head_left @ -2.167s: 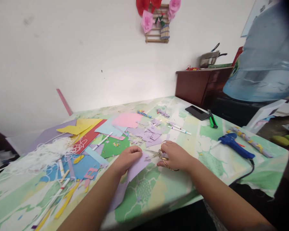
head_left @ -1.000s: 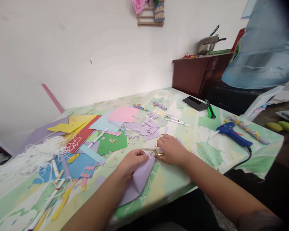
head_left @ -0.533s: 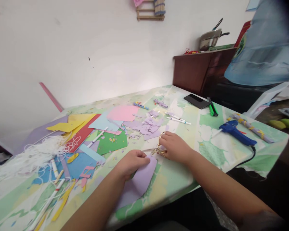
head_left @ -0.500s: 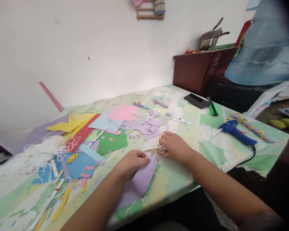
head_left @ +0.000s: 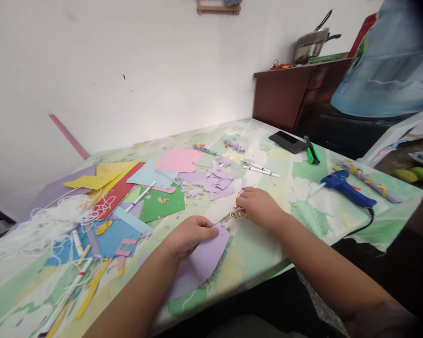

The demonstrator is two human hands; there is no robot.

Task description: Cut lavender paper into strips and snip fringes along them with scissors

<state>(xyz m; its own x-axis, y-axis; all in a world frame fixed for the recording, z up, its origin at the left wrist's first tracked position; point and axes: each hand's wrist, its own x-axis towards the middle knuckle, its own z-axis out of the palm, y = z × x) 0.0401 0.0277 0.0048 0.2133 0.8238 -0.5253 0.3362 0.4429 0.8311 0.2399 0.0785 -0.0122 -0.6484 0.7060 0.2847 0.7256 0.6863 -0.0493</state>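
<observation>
My left hand point(head_left: 193, 234) pinches a purple foam sheet point(head_left: 208, 257) near its upper corner, thumb on top. The sheet hangs toward the table's front edge. In my right hand point(head_left: 259, 206) are gold-handled scissors point(head_left: 233, 213), fingers through the loops. Their blades point left and reach the sheet's top edge beside my left thumb; the tips are hard to make out. Beyond both hands lies a heap of cut purple scraps point(head_left: 216, 180).
Left lie a tangle of white string point(head_left: 52, 220), coloured sheets including a green one point(head_left: 165, 205), and strips. A blue glue gun point(head_left: 347, 190), a green cutter point(head_left: 312, 154), a phone point(head_left: 288, 142) and white markers point(head_left: 261, 171) occupy the right side. A large water bottle point(head_left: 387, 70) stands beyond.
My right hand has shifted slightly up and right with the scissors, so more of the blades shows. My left hand still pinches the purple sheet. The camera view has tilted down a little.
</observation>
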